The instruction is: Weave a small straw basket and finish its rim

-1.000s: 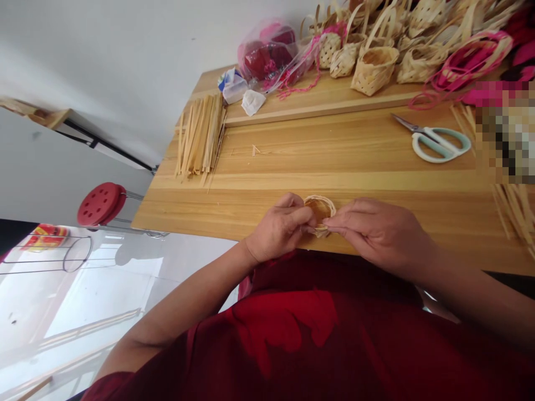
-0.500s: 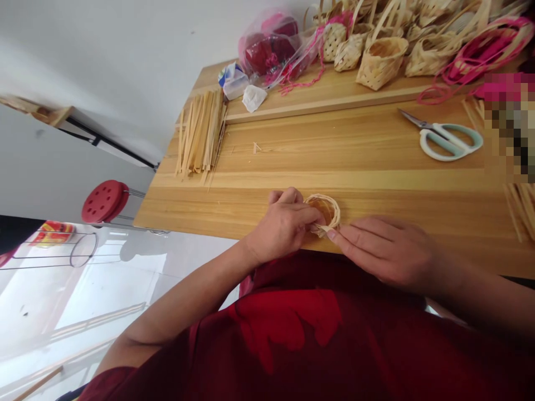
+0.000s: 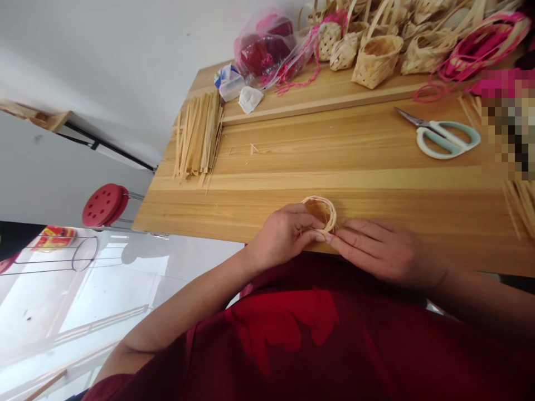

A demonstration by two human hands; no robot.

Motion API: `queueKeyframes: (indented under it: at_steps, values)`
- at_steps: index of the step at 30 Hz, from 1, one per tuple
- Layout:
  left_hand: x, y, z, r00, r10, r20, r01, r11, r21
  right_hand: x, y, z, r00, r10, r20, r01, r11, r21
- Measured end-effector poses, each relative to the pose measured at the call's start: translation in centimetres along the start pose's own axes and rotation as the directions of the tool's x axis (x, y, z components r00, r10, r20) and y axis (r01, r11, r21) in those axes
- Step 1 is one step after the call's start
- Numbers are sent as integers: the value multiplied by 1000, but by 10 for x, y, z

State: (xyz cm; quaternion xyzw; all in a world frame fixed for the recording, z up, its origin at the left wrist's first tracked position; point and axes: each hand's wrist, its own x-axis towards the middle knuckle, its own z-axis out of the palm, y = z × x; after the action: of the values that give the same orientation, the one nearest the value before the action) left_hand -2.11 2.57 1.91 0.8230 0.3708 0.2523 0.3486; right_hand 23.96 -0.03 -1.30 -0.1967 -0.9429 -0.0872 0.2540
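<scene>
Wooden table [image 3: 334,179], red perforated stool [image 3: 104,205], white wall [image 3: 92,55], glossy pale floor [image 3: 117,295].

My left hand [image 3: 282,235] sits at lower middle of the frame, fingers curled inward, with my left forearm [image 3: 194,303] running to the lower left. My right hand [image 3: 387,250] lies flatter just beside it, fingers extended leftward, with my right forearm [image 3: 476,292] leaving by the right edge.

Mint-handled scissors [image 3: 445,139] lie on the wooden table [image 3: 334,178] (blades left).
</scene>
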Motion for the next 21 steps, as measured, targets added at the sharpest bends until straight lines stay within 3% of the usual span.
queueKeyframes:
  at_steps: [4,6,8,11,12,13,15,18,21]
  values:
    - [2,1,6,997,-41,-59,40,999,-24,1,-11,2,983,180,-39,-173,974,143]
    - [2,3,8,996,-49,-71,47,999,-22,7,-20,3,935,345,-89,-304,903,304]
    - [2,3,9,995,-55,-79,53,998,-31,15,-28,3,819,572,-49,-498,751,435]
    - [2,4,8,994,-59,-97,54,997,-47,26,-32,1,557,815,160,-765,428,482]
    - [2,4,8,993,-57,-100,52,997,-50,29,-31,1,507,835,215,-804,367,468]
    - [2,3,8,993,-54,-101,49,998,-50,31,-30,0,492,835,247,-822,352,448]
    - [2,3,8,994,-49,-93,45,998,-50,32,-24,0,531,809,253,-821,416,391]
    - [2,3,7,996,-47,-79,43,998,-47,28,-16,1,639,747,183,-759,573,311]
    - [3,4,7,997,-63,-54,61,998,-34,23,-10,4,708,691,150,-699,652,295]
